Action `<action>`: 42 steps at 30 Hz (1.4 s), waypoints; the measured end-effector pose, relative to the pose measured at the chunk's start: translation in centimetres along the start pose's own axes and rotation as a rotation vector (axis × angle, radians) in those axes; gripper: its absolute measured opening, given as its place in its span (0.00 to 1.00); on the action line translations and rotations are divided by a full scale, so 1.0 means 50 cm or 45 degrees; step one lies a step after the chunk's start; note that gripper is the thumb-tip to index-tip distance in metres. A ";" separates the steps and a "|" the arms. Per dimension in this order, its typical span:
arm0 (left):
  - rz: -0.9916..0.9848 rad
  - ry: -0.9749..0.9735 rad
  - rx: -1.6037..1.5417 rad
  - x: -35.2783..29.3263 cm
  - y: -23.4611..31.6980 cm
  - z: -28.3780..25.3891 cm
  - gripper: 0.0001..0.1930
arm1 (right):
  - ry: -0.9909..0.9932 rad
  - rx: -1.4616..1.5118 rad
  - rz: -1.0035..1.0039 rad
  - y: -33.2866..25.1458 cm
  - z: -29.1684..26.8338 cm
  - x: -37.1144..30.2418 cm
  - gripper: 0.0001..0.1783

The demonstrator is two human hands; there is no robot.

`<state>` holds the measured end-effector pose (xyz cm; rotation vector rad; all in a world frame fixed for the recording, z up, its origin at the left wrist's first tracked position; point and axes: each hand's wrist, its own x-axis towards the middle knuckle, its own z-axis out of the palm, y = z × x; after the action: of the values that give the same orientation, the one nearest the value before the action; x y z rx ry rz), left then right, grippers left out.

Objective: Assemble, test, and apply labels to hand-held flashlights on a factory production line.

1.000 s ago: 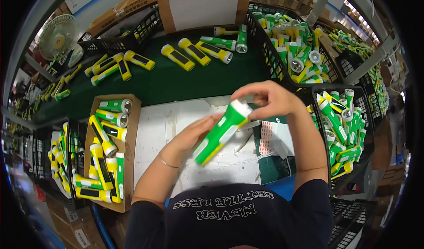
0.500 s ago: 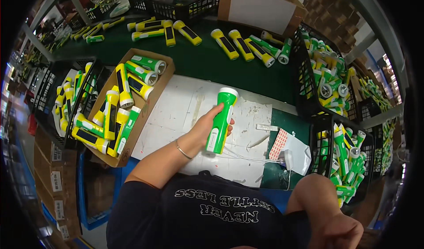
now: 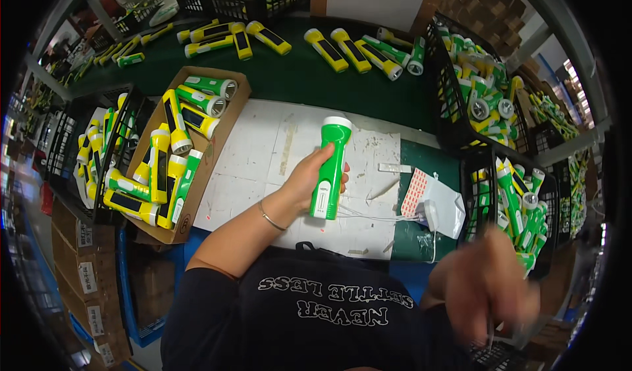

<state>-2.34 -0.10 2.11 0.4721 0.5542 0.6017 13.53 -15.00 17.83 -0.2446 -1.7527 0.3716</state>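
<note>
Left hand [image 3: 312,179] extends over the table [image 3: 260,150], grip wrapped around a green flashlight [image 3: 334,167], white head [image 3: 337,121] beyond the thumb [image 3: 324,154]; right hand [image 3: 490,289] (too blurred to tell its grip) hangs near the torso [image 3: 309,335].

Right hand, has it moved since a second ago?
Yes. Judged against the white work surface, the right hand has moved right and toward the near side, from near its far edge to out past its right edge.
</note>
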 end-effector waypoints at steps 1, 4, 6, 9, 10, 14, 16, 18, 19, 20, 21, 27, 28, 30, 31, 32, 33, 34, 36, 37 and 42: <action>0.070 0.028 0.050 -0.010 0.001 -0.013 0.18 | -0.008 -0.949 0.658 0.020 -0.012 -0.037 0.14; 0.103 0.048 0.190 -0.016 -0.002 0.007 0.18 | -0.309 -0.791 1.052 0.170 0.002 -0.119 0.08; 0.229 0.077 0.404 -0.018 -0.005 0.016 0.18 | -0.480 -1.087 0.910 0.190 0.034 -0.154 0.06; 0.305 0.059 0.527 -0.020 -0.013 0.016 0.18 | -0.591 -1.214 0.731 0.203 0.054 -0.164 0.06; 0.363 0.038 0.577 -0.017 -0.019 0.012 0.17 | -0.645 -1.235 0.679 0.205 0.056 -0.165 0.06; 0.512 0.023 0.712 -0.007 -0.038 -0.012 0.15 | -0.732 -1.281 0.613 0.209 0.075 -0.174 0.07; 0.670 0.003 0.958 -0.013 -0.036 -0.013 0.15 | -0.693 -1.198 0.631 0.203 0.073 -0.176 0.07; 0.578 -0.003 0.855 -0.015 -0.030 -0.024 0.15 | -0.690 -1.061 0.630 0.194 0.073 -0.180 0.07; 0.495 -0.009 0.753 -0.015 -0.025 -0.028 0.15 | -0.725 -1.005 0.620 0.185 0.077 -0.185 0.08; 0.501 -0.003 0.730 -0.016 -0.019 -0.029 0.15 | -0.753 -0.874 0.638 0.176 0.084 -0.192 0.08; 0.494 -0.002 0.729 -0.015 -0.014 -0.027 0.15 | -0.830 -0.771 0.642 0.166 0.091 -0.200 0.09; 0.354 0.000 0.420 -0.009 -0.006 -0.030 0.26 | -0.635 -0.730 0.484 0.167 0.095 -0.216 0.14; 0.303 -0.056 0.324 -0.009 -0.011 -0.028 0.28 | -0.470 -0.815 0.631 0.182 0.101 -0.213 0.15; 0.319 -0.096 0.250 -0.018 -0.028 -0.011 0.31 | -0.192 -0.767 1.173 0.212 0.102 -0.200 0.13; 0.273 -0.111 0.212 -0.018 -0.031 -0.017 0.31 | -0.156 -0.756 1.180 0.218 0.104 -0.197 0.14; 0.227 -0.126 0.174 -0.020 -0.032 -0.025 0.31 | -0.121 -0.744 1.185 0.222 0.107 -0.196 0.15; 0.201 -0.242 0.117 -0.026 -0.029 -0.024 0.24 | -0.069 -0.672 1.144 0.222 0.111 -0.197 0.17; 0.198 -0.248 0.124 -0.030 -0.028 -0.018 0.24 | -0.061 -0.677 1.143 0.227 0.105 -0.201 0.17; 0.300 -0.015 0.317 -0.041 -0.024 -0.002 0.18 | 0.100 -0.506 1.185 0.238 0.081 -0.209 0.19; 0.244 -0.055 0.355 -0.046 -0.017 -0.004 0.16 | 0.238 -0.348 1.342 0.242 0.068 -0.207 0.21; 0.267 -0.080 0.430 -0.051 -0.017 0.002 0.17 | 0.320 -0.379 1.448 0.250 0.014 -0.203 0.18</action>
<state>-3.68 -2.36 2.57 0.8732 0.5521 0.6939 14.52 -7.19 3.78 -1.4542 -1.2600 0.8341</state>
